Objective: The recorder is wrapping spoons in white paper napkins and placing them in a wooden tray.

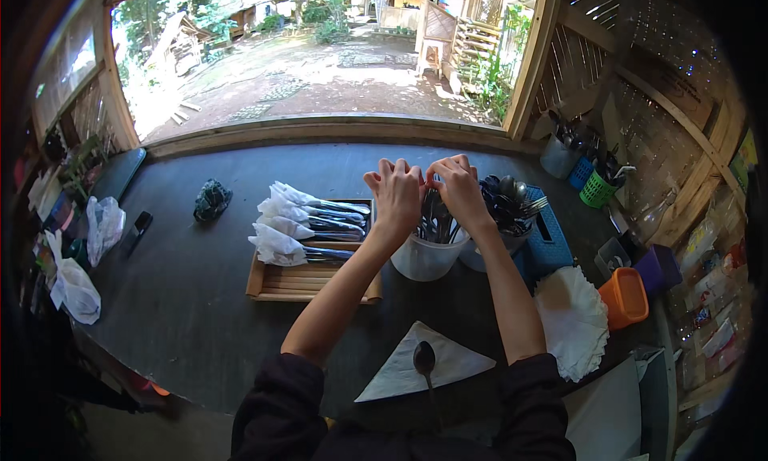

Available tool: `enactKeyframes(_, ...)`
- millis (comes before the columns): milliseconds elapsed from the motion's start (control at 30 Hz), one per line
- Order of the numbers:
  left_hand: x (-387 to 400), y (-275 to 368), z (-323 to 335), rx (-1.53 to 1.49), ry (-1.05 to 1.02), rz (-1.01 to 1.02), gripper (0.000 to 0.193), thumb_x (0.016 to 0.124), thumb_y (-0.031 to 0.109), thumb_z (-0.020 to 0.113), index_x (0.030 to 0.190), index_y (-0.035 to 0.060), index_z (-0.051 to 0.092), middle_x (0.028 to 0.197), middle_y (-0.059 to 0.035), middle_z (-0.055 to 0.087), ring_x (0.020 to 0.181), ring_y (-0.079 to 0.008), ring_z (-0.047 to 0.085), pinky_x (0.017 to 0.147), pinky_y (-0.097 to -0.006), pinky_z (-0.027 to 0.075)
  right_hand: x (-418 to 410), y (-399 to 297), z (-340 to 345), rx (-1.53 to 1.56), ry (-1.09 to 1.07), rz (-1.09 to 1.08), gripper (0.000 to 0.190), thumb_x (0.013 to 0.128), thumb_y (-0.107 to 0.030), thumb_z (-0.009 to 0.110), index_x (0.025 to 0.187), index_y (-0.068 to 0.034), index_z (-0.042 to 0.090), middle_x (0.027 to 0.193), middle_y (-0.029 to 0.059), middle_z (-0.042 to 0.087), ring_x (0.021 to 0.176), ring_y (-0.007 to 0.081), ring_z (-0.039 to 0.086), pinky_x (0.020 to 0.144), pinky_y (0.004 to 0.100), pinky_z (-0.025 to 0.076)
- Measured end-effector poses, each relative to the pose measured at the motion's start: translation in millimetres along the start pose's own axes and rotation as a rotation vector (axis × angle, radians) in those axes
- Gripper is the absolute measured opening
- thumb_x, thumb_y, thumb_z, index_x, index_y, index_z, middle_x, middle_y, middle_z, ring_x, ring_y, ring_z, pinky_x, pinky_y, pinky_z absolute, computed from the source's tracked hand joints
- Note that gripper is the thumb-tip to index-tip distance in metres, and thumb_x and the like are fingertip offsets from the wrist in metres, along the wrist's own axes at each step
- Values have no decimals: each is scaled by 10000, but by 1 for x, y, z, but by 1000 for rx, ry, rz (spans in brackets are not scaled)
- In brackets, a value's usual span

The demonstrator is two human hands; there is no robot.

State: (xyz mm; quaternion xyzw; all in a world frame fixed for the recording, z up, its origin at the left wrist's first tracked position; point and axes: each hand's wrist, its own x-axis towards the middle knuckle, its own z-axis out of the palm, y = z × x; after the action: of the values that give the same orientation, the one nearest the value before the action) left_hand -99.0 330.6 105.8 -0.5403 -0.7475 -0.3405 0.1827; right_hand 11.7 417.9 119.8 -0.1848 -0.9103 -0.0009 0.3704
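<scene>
Both my hands are over a translucent plastic tub [429, 259] of upright metal forks [438, 215]. My left hand [396, 191] is at the fork tops with its fingers bent, and my right hand [455, 182] pinches near the top of a fork. Whether the left fingers grip one is hidden. Closer to me, a metal spoon [424, 359] lies on a white napkin folded into a triangle [393, 371]. Left of the tub, a wooden tray [300, 284] holds several cutlery bundles [288, 227] wrapped in white napkins.
A second tub with spoons [507, 203], a blue basket [549, 239], a napkin stack [570, 323] and an orange container [624, 299] stand right. A dark crumpled plastic bag [212, 200], a phone-like black object [139, 230] and plastic bags [78, 287] lie left. A window ledge [324, 131] bounds the far side.
</scene>
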Motion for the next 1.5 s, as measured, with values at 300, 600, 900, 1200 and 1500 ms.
enactKeyframes(300,17,34,-80,-475,411,258,98,843,119,666,843,62,586,822,-69,646,770,-262,610,689,-375,470,22,-48,-63,472,467,-25,49,908,-51,569,943,-29,597,851,101,645,755,217,641,645,317,499)
enactKeyframes(600,-42,73,-123,-792,512,163,100,846,45,679,906,13,606,811,-95,671,701,-168,672,619,-282,536,-56,-103,-91,638,403,58,408,834,8,667,1177,-59,457,910,91,621,739,160,607,644,293,490)
enactKeyframes(900,-155,51,-69,-911,1,-289,161,883,109,668,1007,16,623,778,-38,672,699,-71,610,624,-220,494,-216,-148,-78,533,-3,430,361,824,-2,646,1144,-39,484,760,121,535,668,272,578,638,398,480)
enactKeyframes(1200,-237,41,-43,-621,-190,-314,169,847,119,694,972,21,639,836,-90,687,789,-159,671,732,-298,537,-286,-183,-70,482,-229,571,309,813,-10,612,1101,36,509,992,227,584,935,389,590,815,458,479)
enactKeyframes(1500,-249,38,-37,-674,-326,-451,246,837,116,706,1026,-5,608,923,-148,711,861,-189,691,755,-312,539,-295,-194,-62,295,-231,536,268,837,-19,596,1082,48,509,1018,224,561,961,378,593,809,426,511)
